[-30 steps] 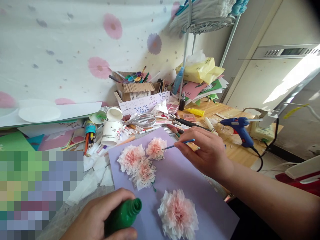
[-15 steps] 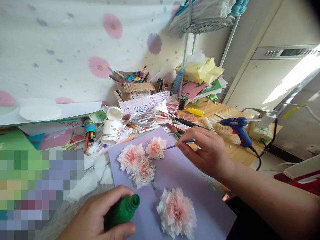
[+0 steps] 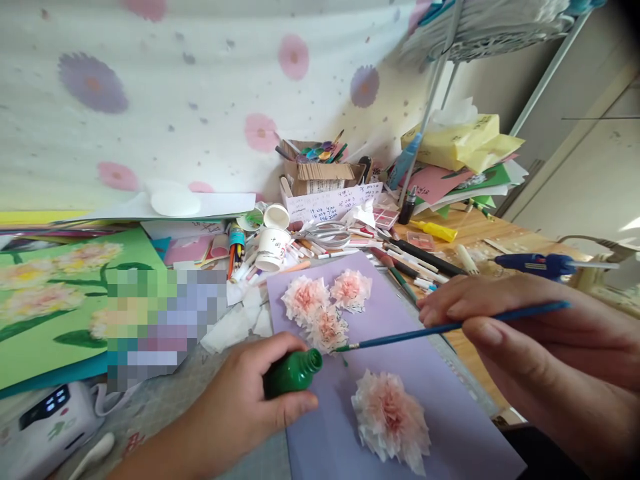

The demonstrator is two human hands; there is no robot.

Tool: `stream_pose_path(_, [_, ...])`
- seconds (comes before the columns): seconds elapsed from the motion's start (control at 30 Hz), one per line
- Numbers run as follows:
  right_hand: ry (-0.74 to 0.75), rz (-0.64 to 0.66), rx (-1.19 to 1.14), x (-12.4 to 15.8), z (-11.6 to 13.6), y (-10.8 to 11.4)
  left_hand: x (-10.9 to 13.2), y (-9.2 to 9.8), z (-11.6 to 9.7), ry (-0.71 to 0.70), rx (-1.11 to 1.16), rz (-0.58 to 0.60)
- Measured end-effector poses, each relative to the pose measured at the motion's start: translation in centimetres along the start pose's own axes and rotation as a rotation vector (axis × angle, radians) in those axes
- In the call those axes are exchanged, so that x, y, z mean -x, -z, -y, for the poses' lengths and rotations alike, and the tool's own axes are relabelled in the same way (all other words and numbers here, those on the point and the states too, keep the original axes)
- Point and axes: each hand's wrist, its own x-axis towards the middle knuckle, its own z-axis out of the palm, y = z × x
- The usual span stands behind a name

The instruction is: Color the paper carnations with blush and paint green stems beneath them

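Note:
A purple sheet (image 3: 425, 373) bears several pink-and-white tissue paper flowers, with a larger one (image 3: 391, 421) nearest the front. My left hand (image 3: 250, 393) is wrapped round an open green bottle (image 3: 294, 372), tilted over the sheet's left edge with its mouth toward the right. In my right hand (image 3: 520, 333) a thin blue paintbrush (image 3: 425, 333) is pinched between thumb and fingers. Its green-tipped bristles are beside the lower flower of the upper cluster (image 3: 327, 327), close to the bottle mouth. A small green mark (image 3: 345, 363) shows on the sheet below them.
Paper cups (image 3: 273, 249), scissors (image 3: 327, 233), many pens and a cardboard box (image 3: 320, 175) crowd the back. A blue glue gun (image 3: 535, 264) lies at the right. Green paper with flowers (image 3: 45, 333) and a white device with a lit display (image 3: 60, 427) are at the left.
The brush has moved from the upper right flower toward the bottle mouth, and my right hand is nearer the camera. The view has swung left. My left hand still holds the bottle.

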Motion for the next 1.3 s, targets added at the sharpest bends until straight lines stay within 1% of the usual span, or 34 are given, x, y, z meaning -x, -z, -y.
stream_pose_path(0.1, [0.072,0.105,0.040,-0.1,0.3,-0.2,0.0,0.0,-0.2,0.001,-0.014,0.021])
stream_pose_path(0.27, [0.145,0.222,0.045,-0.8,0.9,-0.8,0.1,0.1,-0.5,0.003,-0.048,0.052])
stream_pose_path(0.4, [0.159,0.279,0.103,-0.9,1.0,-0.8,0.1,0.1,-0.4,-0.008,-0.090,0.027])
stream_pose_path(0.5, [0.120,0.282,0.122,-0.9,1.0,-0.6,0.0,0.0,-0.3,-0.022,-0.085,0.019])
stream_pose_path(0.6, [0.021,0.251,0.109,-1.2,0.8,-0.5,-0.1,0.0,-0.1,-0.059,-0.059,0.023])
stream_pose_path(0.7, [-0.148,0.223,0.045,-1.5,0.2,-0.8,-0.2,0.0,0.2,-0.104,-0.056,0.010])
stream_pose_path(0.77, [-0.289,0.216,-0.074,-1.6,-0.4,-1.1,-0.1,-0.1,0.3,-0.124,-0.063,0.001])
stream_pose_path(0.87, [-0.502,0.179,-0.342,-1.7,-1.3,-1.6,-0.1,0.0,0.4,-0.128,-0.053,-0.010])
stream_pose_path(0.97, [-0.662,0.033,-0.523,-2.3,-2.0,-1.5,-0.1,0.0,0.1,-0.079,-0.037,-0.018])
stream_pose_path(1.03, [-0.679,-0.089,-0.538,-2.9,-2.4,-0.9,0.0,-0.1,0.0,-0.045,-0.027,-0.039])
stream_pose_path(1.13, [-0.586,-0.230,-0.447,-3.8,-3.4,0.4,0.1,-0.2,-0.1,-0.034,-0.010,-0.069])
stream_pose_path(1.2, [-0.512,-0.271,-0.345,-4.0,-4.3,1.1,0.1,-0.3,0.0,-0.046,-0.012,-0.069])
stream_pose_path(1.3, [-0.436,-0.259,-0.155,-4.0,-5.7,1.6,0.2,-0.5,0.2,-0.052,-0.026,-0.055])
